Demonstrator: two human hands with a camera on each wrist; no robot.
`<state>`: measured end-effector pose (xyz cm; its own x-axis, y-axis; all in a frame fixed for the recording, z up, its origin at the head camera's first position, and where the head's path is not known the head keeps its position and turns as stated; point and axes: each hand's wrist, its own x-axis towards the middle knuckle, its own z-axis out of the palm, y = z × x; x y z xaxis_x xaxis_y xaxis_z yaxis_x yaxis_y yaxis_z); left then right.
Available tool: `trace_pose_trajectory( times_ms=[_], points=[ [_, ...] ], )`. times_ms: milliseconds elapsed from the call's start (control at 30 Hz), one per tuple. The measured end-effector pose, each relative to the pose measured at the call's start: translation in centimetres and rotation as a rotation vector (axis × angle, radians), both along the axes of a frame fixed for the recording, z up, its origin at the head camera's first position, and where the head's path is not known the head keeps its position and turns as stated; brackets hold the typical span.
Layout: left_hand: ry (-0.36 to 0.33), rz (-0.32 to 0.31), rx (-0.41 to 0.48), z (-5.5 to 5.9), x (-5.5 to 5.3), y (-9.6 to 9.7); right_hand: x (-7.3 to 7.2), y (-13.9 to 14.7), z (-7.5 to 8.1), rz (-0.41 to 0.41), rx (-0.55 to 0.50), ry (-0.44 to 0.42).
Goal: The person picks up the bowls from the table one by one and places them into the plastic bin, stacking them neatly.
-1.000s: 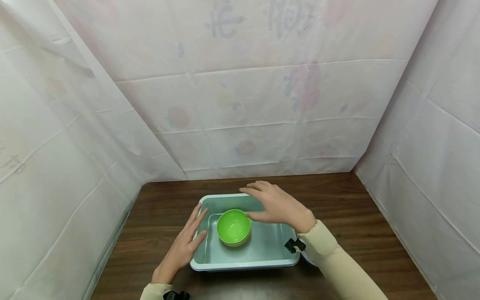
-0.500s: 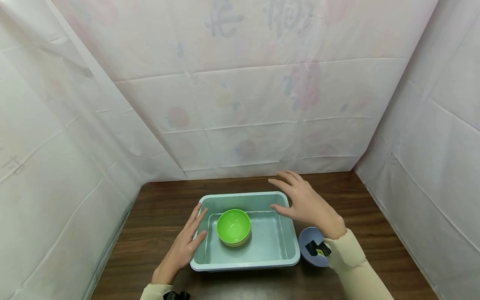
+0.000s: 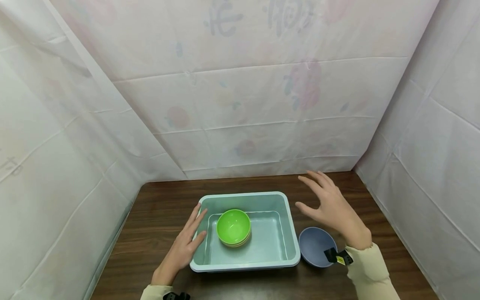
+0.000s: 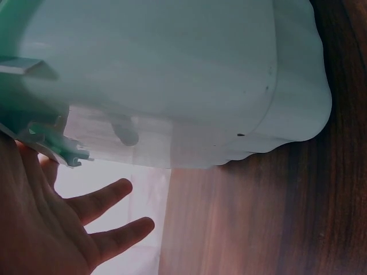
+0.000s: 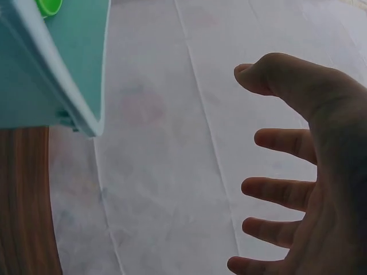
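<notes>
A pale green-blue plastic basin (image 3: 262, 241) stands on the wooden table, with a small stack of bowls inside it, left of the middle. The top bowl is a bright green bowl (image 3: 233, 227). My left hand (image 3: 181, 246) rests along the basin's left rim, fingers spread and fairly straight; the left wrist view shows the hand at the basin's outer wall (image 4: 172, 69). Beyond the basin's right side my right hand (image 3: 330, 204) hovers with spread fingers and holds nothing. Below that hand a blue bowl (image 3: 315, 246) sits on the table, partly covered by the wrist camera.
White cloth walls (image 3: 240, 104) enclose the dark wooden table (image 3: 168, 196) at the back and both sides. The blue bowl stands close against the basin's right edge. Black cameras are strapped at both wrists.
My right hand has moved from above the basin, near the green bowl, out to the right past the rim. The blue bowl has come into view. My left hand has stayed put.
</notes>
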<state>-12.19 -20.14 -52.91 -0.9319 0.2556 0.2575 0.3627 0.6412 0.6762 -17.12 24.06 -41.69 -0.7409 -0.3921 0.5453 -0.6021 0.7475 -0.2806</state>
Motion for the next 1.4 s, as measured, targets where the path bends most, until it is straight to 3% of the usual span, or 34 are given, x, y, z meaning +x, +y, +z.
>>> trace_pose_trajectory(
  times_ms=[200, 733, 867, 1100, 1400],
  points=[
    [-0.006, -0.012, 0.003, 0.0, 0.0, 0.1, 0.7, 1.5, -1.5, -0.040, -0.026, 0.038],
    [-0.002, -0.009, 0.001, 0.2, 0.0, 0.1, 2.2, 3.9, -4.7, -0.143, -0.005, -0.028],
    [0.004, -0.007, 0.004, 0.1, 0.0, 0.0, 2.7, 4.1, -5.4, -0.166, 0.002, -0.127],
    [0.003, -0.008, 0.014, 0.1, 0.1, 0.1, 3.7, 4.3, -6.0, -0.210, 0.029, -0.420],
    [-0.004, -0.003, 0.008, 0.2, 0.1, 0.1, 4.6, 4.0, -7.6, -0.200, 0.072, -0.545]
  ],
)
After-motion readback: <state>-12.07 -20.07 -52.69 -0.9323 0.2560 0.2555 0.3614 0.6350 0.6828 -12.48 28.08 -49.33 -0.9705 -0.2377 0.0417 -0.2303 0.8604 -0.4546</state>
